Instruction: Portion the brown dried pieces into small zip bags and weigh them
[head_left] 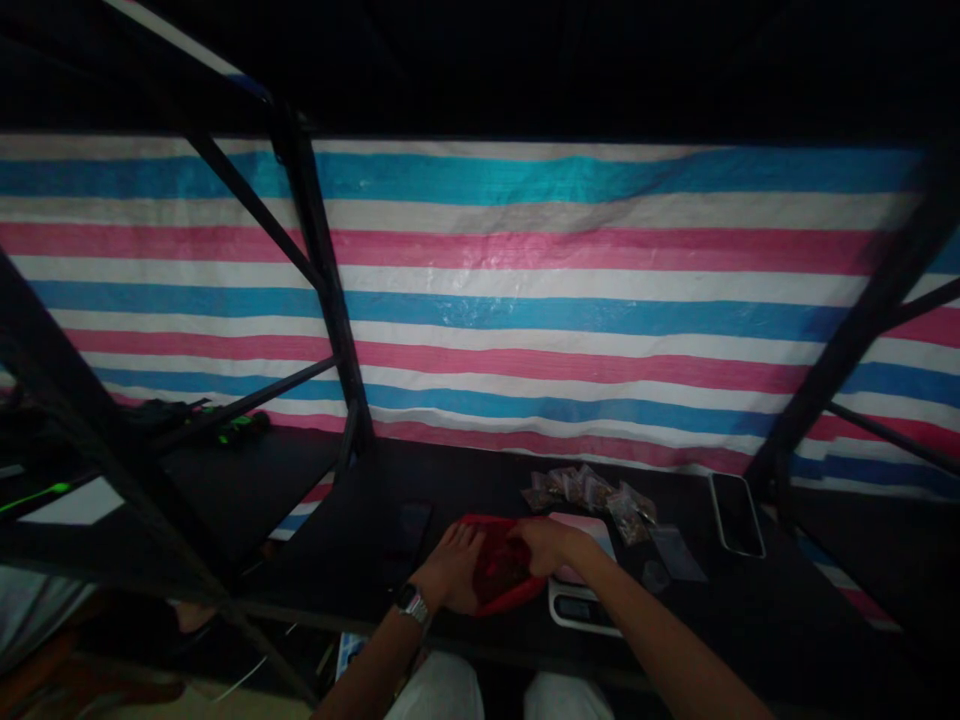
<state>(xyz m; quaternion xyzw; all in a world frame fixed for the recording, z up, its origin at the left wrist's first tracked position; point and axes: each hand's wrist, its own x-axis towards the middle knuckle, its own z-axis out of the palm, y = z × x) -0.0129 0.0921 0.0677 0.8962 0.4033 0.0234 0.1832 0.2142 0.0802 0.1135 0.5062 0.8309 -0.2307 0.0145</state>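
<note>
The red, shallow plastic tray (517, 598) sits on the desk (315, 560) between the person's two bare hands: the left grip (454, 568) lies over its left side, touching it, with the fingers side by side and the thumb set apart toward the near edge, while the right grip (546, 545) reaches in over the right side, fingers bent down toward the contents. Whether the left fingers clamp the rim, or the right fingertips pinch anything, cannot be told in the dim light. The tray has a raised, bright red rim and holds a dark, brownish-red mass (501, 568), too dim to identify. The desk is matt black. Just right of the tray stands a white kitchen scale with a pinkish top (577, 607), partly covered by the right forearm. Behind the scale lies a cluster of small clear plastic bags with brownish contents (592, 490); a flat clear plastic bag (679, 553) and a small round translucent piece (655, 576) lie nearer. Farther right rests a dark-screened phone with a pale edge (736, 514). The left wrist wears a silver-banded watch with a dark face (411, 602). Black metal posts (322, 270) frame the space, before a sheet striped blue, white and pink (555, 250).
</note>
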